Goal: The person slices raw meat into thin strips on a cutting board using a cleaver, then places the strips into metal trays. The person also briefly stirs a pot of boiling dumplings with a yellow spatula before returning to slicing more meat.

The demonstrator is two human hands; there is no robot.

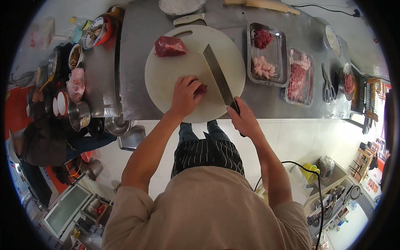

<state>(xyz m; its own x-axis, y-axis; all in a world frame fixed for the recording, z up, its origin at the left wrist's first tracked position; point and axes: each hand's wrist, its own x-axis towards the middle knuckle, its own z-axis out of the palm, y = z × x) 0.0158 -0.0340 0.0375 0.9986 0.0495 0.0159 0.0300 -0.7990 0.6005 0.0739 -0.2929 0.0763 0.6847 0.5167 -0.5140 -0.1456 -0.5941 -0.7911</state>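
My left hand rests on the round white cutting board, its fingers closed around a small piece of red meat. In my right hand is the handle of a large knife, whose broad blade lies over the board's right part, apart from the meat. A bigger chunk of raw red meat sits at the board's upper left. Right of the board, a metal tray holds a small heap of dark red meat and a heap of pale fatty trimmings.
Another knife with a pale handle lies behind the board, near a rolling pin. Plastic-wrapped meat and scissors are at right. Bowls and a metal pot stand left, where another person is.
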